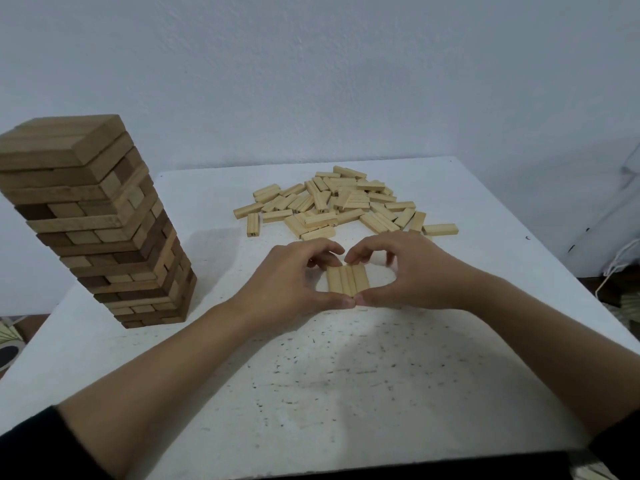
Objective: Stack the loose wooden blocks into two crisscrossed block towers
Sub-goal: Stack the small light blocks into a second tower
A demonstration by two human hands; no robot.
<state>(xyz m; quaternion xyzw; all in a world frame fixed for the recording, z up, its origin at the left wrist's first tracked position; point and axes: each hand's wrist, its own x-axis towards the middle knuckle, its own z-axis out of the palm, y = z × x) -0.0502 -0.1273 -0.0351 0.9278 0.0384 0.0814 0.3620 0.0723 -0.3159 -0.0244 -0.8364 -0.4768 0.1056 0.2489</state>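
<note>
Three pale wooden blocks [348, 279] lie side by side as a flat row at the middle of the white table [311, 375]. My left hand [294, 282] and my right hand [405, 271] cup this row from both sides. Their fingertips curl onto its far ends and the two thumbs meet at its near end. Behind them lies a loose pile of pale blocks [343, 206]. A tall crisscrossed tower of darker wooden blocks [93, 220] stands at the table's left.
A pale wall rises just behind the table's far edge. White cords [620, 268] hang off the right side. Patterned floor shows past the left edge [10, 337]. Bare speckled tabletop stretches between my forearms.
</note>
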